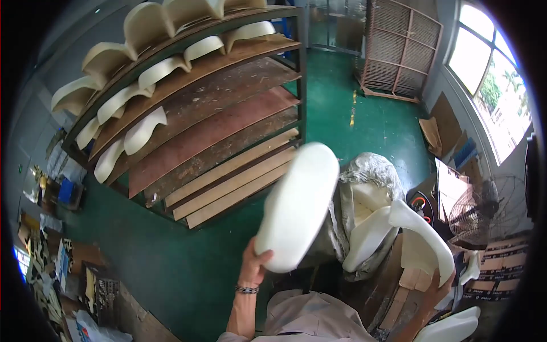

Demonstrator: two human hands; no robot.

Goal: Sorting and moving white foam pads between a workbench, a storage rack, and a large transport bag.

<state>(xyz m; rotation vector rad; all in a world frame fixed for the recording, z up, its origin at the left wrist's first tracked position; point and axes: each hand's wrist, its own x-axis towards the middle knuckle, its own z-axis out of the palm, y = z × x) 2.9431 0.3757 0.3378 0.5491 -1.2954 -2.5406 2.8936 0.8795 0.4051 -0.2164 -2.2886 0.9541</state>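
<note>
My left hand [253, 265] is closed on the lower end of a long, rounded white foam pad [302, 205], thumb on its face. The pad is held up and tilted, its far end reaching past the shelf rack's corner. My right hand [437, 292] grips the lower end of a curved, arm-like white foam piece [428, 231]; some of those fingers are hidden. Beside that piece, more white foam [369, 236] sits in a crumpled grey plastic bag [373, 168]. Another white foam piece [453, 326] lies near my right forearm.
A multi-level shelf rack [228, 125] at the left bears several curved foam pieces [149, 28] on its upper boards. To the right stand a wire fan [484, 211] and stacked cardboard [504, 268]. A mesh rack [401, 48] is at the back. Boxes and scraps [74, 268] fill the lower left.
</note>
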